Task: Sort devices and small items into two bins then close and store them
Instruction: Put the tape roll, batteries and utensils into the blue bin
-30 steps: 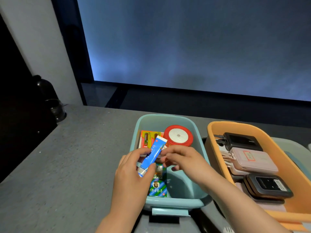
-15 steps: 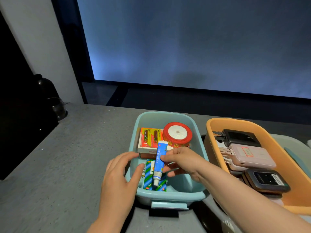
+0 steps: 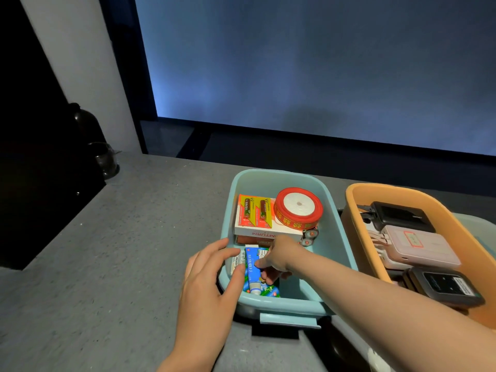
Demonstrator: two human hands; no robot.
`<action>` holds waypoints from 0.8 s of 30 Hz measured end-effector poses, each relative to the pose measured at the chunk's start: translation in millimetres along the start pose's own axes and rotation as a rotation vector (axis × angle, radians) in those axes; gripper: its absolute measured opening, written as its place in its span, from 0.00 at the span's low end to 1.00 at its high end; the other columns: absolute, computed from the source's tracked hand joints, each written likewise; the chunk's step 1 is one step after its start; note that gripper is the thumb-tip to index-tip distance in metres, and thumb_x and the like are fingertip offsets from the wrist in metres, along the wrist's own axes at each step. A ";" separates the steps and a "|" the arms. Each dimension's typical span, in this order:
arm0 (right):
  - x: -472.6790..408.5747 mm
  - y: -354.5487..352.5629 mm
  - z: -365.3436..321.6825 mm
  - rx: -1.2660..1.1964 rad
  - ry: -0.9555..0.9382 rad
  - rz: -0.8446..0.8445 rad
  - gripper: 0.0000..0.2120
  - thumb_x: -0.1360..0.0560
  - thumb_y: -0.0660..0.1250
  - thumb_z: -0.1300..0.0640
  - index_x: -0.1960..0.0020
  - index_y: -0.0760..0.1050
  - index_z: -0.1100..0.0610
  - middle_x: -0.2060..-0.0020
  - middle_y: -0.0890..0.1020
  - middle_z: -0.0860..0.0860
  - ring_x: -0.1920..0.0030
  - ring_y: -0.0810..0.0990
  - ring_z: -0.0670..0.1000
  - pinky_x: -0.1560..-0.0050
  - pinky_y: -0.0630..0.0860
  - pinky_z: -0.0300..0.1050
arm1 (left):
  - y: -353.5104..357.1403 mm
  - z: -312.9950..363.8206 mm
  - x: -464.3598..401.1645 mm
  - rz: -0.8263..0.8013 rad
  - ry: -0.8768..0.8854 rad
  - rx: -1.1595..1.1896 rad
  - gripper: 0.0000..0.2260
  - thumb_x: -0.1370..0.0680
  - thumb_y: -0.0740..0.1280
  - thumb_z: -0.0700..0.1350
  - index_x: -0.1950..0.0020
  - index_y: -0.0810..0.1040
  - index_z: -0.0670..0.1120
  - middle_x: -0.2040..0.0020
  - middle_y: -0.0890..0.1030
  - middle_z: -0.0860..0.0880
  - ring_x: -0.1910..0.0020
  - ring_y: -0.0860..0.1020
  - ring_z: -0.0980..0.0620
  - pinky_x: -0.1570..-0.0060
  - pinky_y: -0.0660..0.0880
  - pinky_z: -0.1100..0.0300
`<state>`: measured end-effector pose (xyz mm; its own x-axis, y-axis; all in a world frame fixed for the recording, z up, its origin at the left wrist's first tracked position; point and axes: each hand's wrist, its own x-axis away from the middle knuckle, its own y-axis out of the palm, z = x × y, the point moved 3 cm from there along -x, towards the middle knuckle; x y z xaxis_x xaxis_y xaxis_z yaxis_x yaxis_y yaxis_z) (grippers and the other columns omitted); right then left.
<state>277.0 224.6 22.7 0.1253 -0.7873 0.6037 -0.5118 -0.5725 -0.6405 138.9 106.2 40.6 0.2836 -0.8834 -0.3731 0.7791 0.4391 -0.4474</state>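
Observation:
A light-blue bin (image 3: 334, 245) stands in the middle of the grey counter. Inside lie a pack of AA batteries (image 3: 255, 212) on a white box, a red ribbon spool (image 3: 298, 209) and, at the near end, a blue tube (image 3: 253, 272) on green packets. My right hand (image 3: 279, 260) reaches down into the bin and pinches the tube's side. My left hand (image 3: 212, 277) rests with straight fingers on the bin's left rim. To the right, an orange bin (image 3: 357, 229) holds a black power bank (image 3: 401, 214), a pink one (image 3: 420, 245) and a dark device (image 3: 445, 287).
A dark kettle-like object (image 3: 88, 130) and a glass (image 3: 106, 159) stand at the counter's far left against the wall. A pale lid (image 3: 480, 226) lies under or behind the orange bin. A large screen fills the background.
The blue tube went from both hands above the bin down to the bin's near end, lowered by my right hand. My left hand let it go and moved onto the bin's left rim.

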 end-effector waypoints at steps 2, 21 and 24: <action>9.1 -9.5 0.5 0.169 -0.042 0.099 0.13 0.27 0.72 0.51 0.52 0.79 0.61 0.56 0.85 0.55 0.61 0.81 0.53 0.59 0.79 0.47 | -1.1 2.9 -0.1 -0.009 -0.003 0.010 0.13 0.27 0.71 0.43 0.50 0.77 0.60 0.40 0.75 0.64 0.38 0.69 0.63 0.44 0.60 0.79; 202.2 42.8 273.8 -0.485 0.055 0.837 0.08 0.31 0.75 0.56 0.58 0.76 0.48 0.69 0.78 0.49 0.70 0.74 0.42 0.66 0.70 0.33 | 145.4 78.8 151.0 -0.723 0.130 0.057 0.07 0.30 0.72 0.54 0.59 0.73 0.61 0.58 0.73 0.62 0.55 0.71 0.67 0.55 0.66 0.71; 193.3 52.5 284.6 -0.316 0.145 0.807 0.12 0.30 0.71 0.45 0.52 0.71 0.46 0.64 0.75 0.46 0.64 0.75 0.43 0.64 0.69 0.36 | 159.8 74.2 152.9 -0.691 0.171 -0.092 0.09 0.30 0.68 0.60 0.56 0.71 0.61 0.56 0.71 0.63 0.51 0.68 0.66 0.52 0.60 0.69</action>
<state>516.3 -22.7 -29.3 -0.4742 -0.8756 0.0916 -0.6119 0.2530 -0.7494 348.3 29.1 -27.5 -0.3550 -0.9296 -0.0987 0.6963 -0.1925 -0.6914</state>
